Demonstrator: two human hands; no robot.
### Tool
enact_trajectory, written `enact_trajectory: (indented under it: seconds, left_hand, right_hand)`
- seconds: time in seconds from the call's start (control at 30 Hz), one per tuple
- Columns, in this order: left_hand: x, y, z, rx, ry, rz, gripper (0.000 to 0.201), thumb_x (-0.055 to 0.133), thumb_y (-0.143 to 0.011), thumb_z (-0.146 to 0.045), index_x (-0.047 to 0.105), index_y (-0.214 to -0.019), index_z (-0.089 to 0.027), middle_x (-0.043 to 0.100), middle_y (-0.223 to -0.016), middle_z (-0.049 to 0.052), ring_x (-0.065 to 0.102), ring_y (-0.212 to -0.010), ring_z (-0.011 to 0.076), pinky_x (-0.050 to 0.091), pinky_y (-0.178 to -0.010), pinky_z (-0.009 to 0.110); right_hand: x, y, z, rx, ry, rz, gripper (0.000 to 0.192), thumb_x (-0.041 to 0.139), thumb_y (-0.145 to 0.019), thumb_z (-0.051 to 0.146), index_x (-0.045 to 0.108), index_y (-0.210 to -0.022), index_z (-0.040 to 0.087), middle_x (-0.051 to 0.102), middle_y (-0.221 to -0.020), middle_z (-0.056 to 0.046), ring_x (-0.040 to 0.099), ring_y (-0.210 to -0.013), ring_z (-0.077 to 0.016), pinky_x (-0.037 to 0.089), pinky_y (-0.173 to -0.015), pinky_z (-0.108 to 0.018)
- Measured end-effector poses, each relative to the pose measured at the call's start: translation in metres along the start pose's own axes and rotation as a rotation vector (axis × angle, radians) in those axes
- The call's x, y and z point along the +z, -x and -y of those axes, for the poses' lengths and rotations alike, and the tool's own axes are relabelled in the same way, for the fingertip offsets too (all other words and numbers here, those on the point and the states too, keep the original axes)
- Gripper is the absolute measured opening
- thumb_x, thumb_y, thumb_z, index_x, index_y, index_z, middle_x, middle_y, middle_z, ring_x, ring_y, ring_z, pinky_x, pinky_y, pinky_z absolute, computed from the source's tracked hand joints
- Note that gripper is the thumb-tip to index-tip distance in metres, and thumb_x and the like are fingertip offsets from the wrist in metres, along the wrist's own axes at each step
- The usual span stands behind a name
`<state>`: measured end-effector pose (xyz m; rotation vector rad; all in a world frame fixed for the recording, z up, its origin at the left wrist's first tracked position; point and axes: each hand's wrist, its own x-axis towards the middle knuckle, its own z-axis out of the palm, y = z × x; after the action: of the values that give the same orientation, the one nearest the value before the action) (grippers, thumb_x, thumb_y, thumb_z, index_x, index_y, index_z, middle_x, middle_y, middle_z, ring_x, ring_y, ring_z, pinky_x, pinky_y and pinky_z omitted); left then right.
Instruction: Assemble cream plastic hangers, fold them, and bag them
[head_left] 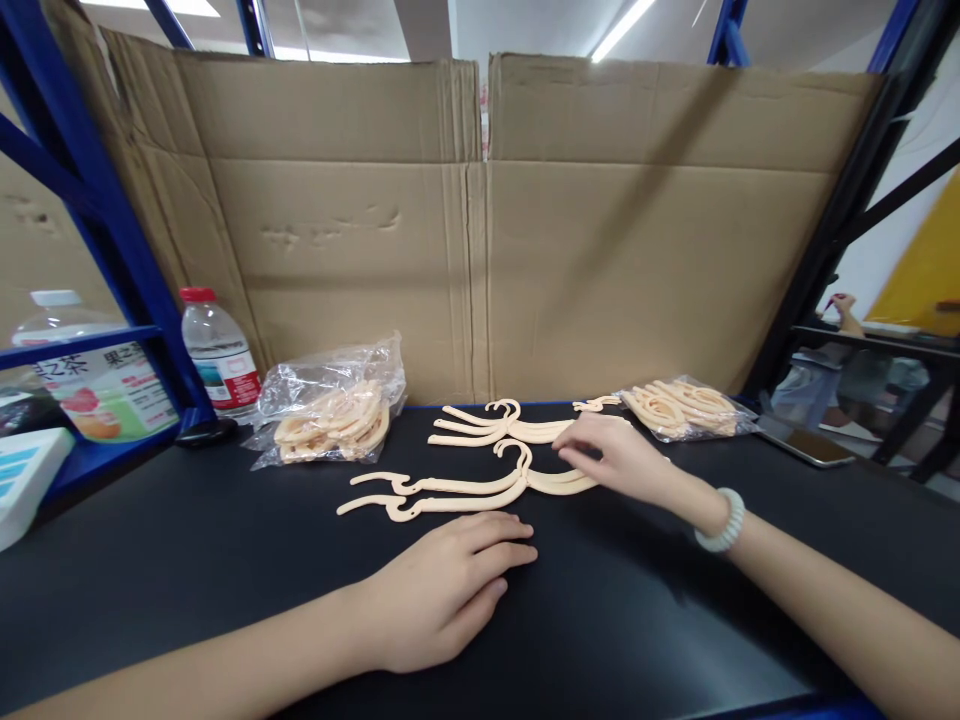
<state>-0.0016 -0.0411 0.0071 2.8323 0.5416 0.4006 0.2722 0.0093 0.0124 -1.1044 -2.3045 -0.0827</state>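
Note:
My left hand (457, 585) lies palm down on the black table, fingers stretched and slightly apart, holding nothing. In front of its fingers is the nearer group of cream plastic folding clothes hangers (457, 500), their hooks pointing away from me. A second group of cream hangers (472, 428) lies just behind. My right hand (611, 455), a pale green coiled band (724, 520) on its wrist, hovers over the right arms of both groups. Its fingers bend downward with a gap to the thumb, and I see nothing between them. The hand hides part of those hanger arms.
Clear plastic bags of cream parts stand at the back left (334, 425) and back right (682, 408). Small cream pieces (596, 404) lie by the right bag. A phone (810, 442) rests at right, a red-capped bottle (220, 355) at left. Cardboard (360, 250) walls the back.

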Motion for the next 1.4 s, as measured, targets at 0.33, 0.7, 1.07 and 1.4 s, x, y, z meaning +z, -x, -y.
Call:
enact_trajectory:
  seconds: [0.33, 0.7, 1.07, 1.4]
  left_hand:
    - [0.002, 0.002, 0.002, 0.022, 0.003, -0.025, 0.042, 0.042, -0.088, -0.013, 0.052, -0.128, -0.02, 0.054, -0.134, 0.009, 0.048, -0.126, 0.0227, 0.041, -0.106, 0.039]
    - [0.0, 0.002, 0.001, 0.013, -0.012, -0.001, 0.042, 0.043, -0.087, -0.012, 0.053, -0.127, -0.018, 0.054, -0.134, 0.011, 0.048, -0.126, 0.0229, 0.04, -0.107, 0.038]
    - [0.003, 0.003, 0.002, 0.024, -0.008, -0.009, 0.041, 0.043, -0.088, -0.012, 0.054, -0.127, -0.018, 0.054, -0.134, 0.011, 0.049, -0.124, 0.0226, 0.04, -0.107, 0.038]
    - [0.003, 0.004, 0.003, 0.014, 0.061, -0.015, 0.041, 0.045, -0.086, -0.011, 0.056, -0.125, -0.015, 0.054, -0.133, 0.012, 0.048, -0.125, 0.0235, 0.038, -0.108, 0.037]
  right_hand:
    - [-0.002, -0.011, -0.087, 0.285, 0.309, 0.067, 0.034, 0.036, -0.091, 0.012, 0.066, -0.108, 0.012, 0.069, -0.107, -0.012, 0.059, -0.102, -0.0215, 0.043, -0.092, -0.032]
    - [0.003, -0.052, -0.103, 0.359, 0.499, 0.283, 0.018, 0.058, -0.085, 0.019, 0.074, -0.092, 0.015, 0.072, -0.093, -0.012, 0.066, -0.088, -0.0219, 0.046, -0.076, -0.027]
    - [0.014, -0.054, -0.109, 0.292, 0.614, 0.295, 0.013, 0.057, -0.087, 0.017, 0.07, -0.087, 0.013, 0.07, -0.089, -0.011, 0.064, -0.087, -0.0201, 0.046, -0.079, -0.032]
    - [-0.009, -0.052, -0.092, 0.282, 0.434, -0.192, 0.016, 0.048, -0.082, 0.015, 0.064, -0.08, 0.015, 0.067, -0.084, -0.012, 0.059, -0.085, -0.0222, 0.044, -0.073, -0.03]
